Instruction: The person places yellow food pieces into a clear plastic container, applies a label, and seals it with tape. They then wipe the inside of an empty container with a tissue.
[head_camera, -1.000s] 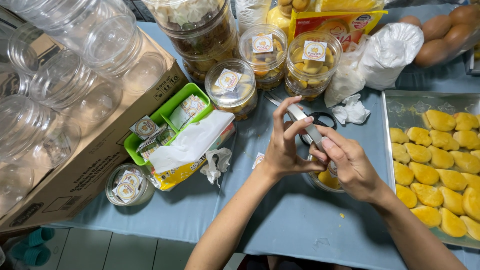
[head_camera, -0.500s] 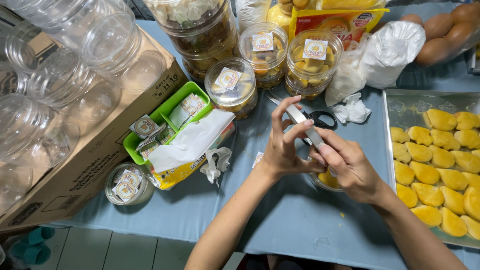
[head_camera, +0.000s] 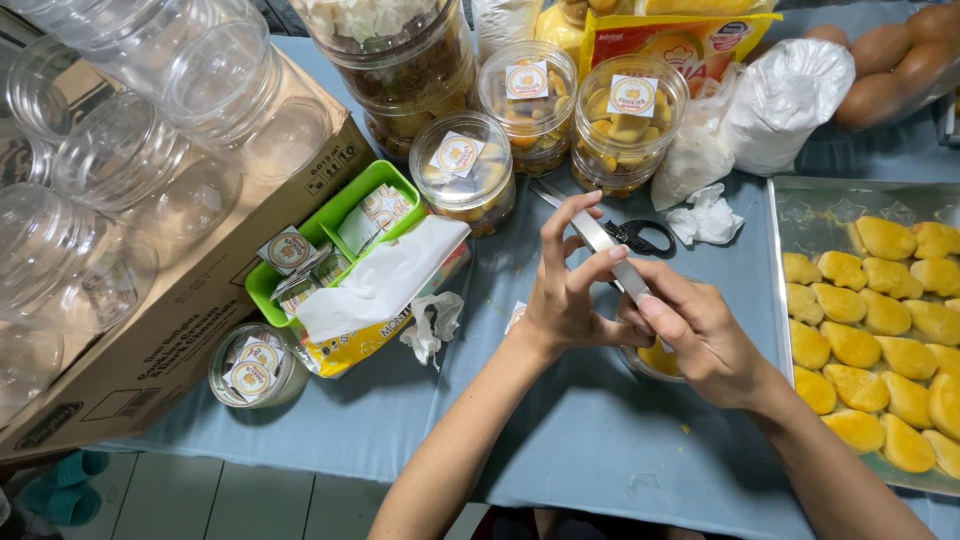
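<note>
Big cardboard box w/ empty clear jars fills the left; a metal tray of yellow cookies sits at right, handy for filling. Between them on the blue desk, filled labelled jars stand at the far side, out of the way. Near centre, left hand and right hand each have their grip pinching a pale strip, prob. tape, taut over an open jar, mostly hidden under the hands.

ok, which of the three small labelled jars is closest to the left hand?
The front jar, standing alone nearer the green tray; the other two sit side by side behind it, further from the left hand.
</note>
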